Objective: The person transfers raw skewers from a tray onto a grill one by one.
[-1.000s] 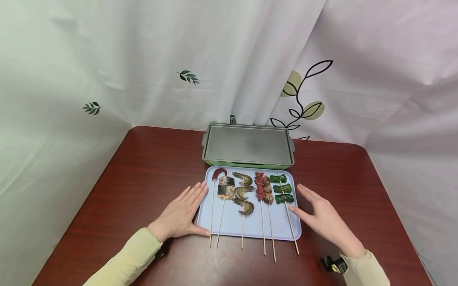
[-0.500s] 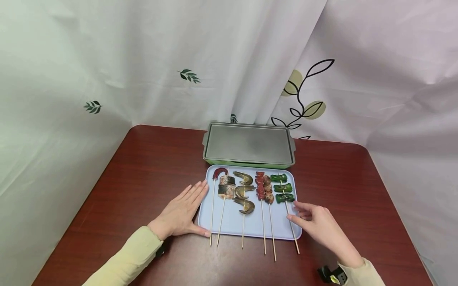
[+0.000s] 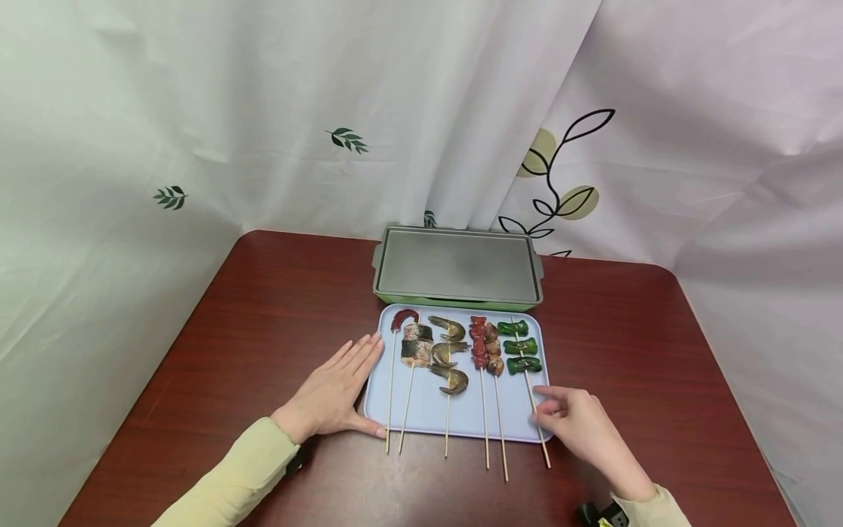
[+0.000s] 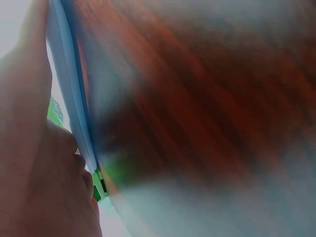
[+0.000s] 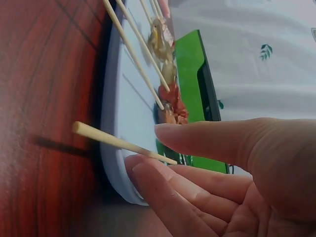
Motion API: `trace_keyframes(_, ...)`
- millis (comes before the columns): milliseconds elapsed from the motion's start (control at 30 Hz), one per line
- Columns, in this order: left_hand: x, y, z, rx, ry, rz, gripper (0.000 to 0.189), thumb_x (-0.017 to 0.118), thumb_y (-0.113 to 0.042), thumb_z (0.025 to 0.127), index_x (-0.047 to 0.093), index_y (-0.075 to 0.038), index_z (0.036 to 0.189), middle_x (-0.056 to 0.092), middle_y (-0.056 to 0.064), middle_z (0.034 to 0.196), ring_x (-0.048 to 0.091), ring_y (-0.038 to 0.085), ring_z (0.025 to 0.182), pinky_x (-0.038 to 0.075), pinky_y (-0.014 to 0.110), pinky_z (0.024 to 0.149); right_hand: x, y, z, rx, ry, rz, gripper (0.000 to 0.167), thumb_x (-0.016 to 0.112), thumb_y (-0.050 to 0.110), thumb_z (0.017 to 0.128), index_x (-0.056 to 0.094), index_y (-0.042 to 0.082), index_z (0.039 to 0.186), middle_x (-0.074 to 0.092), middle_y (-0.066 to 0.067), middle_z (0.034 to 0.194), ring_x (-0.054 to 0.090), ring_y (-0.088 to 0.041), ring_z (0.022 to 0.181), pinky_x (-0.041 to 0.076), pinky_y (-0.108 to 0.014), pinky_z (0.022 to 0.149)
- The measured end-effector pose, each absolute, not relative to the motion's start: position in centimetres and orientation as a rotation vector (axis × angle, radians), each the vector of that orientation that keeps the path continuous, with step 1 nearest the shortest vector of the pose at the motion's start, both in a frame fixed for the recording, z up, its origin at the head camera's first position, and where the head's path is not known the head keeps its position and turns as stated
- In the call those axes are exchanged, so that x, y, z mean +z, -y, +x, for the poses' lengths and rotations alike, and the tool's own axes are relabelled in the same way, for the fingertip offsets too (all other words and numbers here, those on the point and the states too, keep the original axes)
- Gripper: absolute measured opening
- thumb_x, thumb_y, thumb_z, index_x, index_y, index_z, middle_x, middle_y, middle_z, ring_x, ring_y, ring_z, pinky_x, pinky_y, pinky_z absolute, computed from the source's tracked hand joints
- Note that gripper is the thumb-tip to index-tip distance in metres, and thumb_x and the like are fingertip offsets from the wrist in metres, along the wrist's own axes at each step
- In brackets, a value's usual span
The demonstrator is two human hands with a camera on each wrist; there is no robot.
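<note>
The thumb and fingers of the right hand (image 3: 576, 421) stand loosely bent and apart, with the stick of the green skewer (image 3: 522, 347) between them; seen from the wrist, the stick lies by the fingers with the thumb clear of it, so I see no pinch. That skewer lies along the right side of the blue tray (image 3: 464, 426), its bare end jutting over the near edge. Across the tray, the left hand (image 3: 334, 395) rests with straight fingers along the left edge, thumb reaching round the near corner, holding nothing. Leftward from the green one lie the brown skewer (image 3: 493, 355), the red skewer (image 3: 478, 345), the shrimp skewer (image 3: 449, 356), the fish skewer (image 3: 417, 351) and the curled, dark-red tentacle skewer (image 3: 403, 319), all with sticks pointing toward the person. Just behind the tray sits a green-sided grill (image 3: 457, 265) on the red-brown table (image 3: 283, 307), and a pale, leaf-printed curtain (image 3: 276, 132) hangs beyond.
</note>
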State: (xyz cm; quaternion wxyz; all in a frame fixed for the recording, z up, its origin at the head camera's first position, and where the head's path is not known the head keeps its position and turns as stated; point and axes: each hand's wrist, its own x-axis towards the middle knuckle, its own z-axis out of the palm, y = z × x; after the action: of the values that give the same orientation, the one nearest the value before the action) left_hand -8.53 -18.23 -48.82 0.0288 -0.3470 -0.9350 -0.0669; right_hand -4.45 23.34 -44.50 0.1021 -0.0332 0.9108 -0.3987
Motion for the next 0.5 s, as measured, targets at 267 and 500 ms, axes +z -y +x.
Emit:
trace_keyframes(267, -48.58, 18.11, -8.43, -0.235, 2.888, -1.084, 0.137, 0.053, -0.095, 0.068, 0.028, 0.007, 0.156, 0.028, 0.022, 0.162, 0.027, 0.036, 0.149, 0.024, 0.049, 0.120, -44.90, -23.45, -4.12, -1.225, -2.622, -0.085, 0.050, 0.081, -0.003, 0.076, 0.067, -0.010, 0.123, 0.069, 0.003, 0.075, 0.066, -0.009, 0.067, 0.052, -0.023, 0.060)
trace_keyframes(500, -48.22, 18.06, -8.47, -0.218, 2.911, -1.076, 0.137, 0.056, -0.093, 0.068, 0.028, 0.008, 0.156, 0.027, 0.023, 0.163, 0.026, 0.036, 0.150, 0.025, 0.049, 0.120, -45.13, -23.57, -4.04, -1.346, -2.547, -0.088, 0.046, 0.078, -0.008, 0.078, 0.066, -0.012, 0.122, 0.069, -0.003, 0.078, 0.068, -0.014, 0.063, 0.057, -0.027, 0.056)
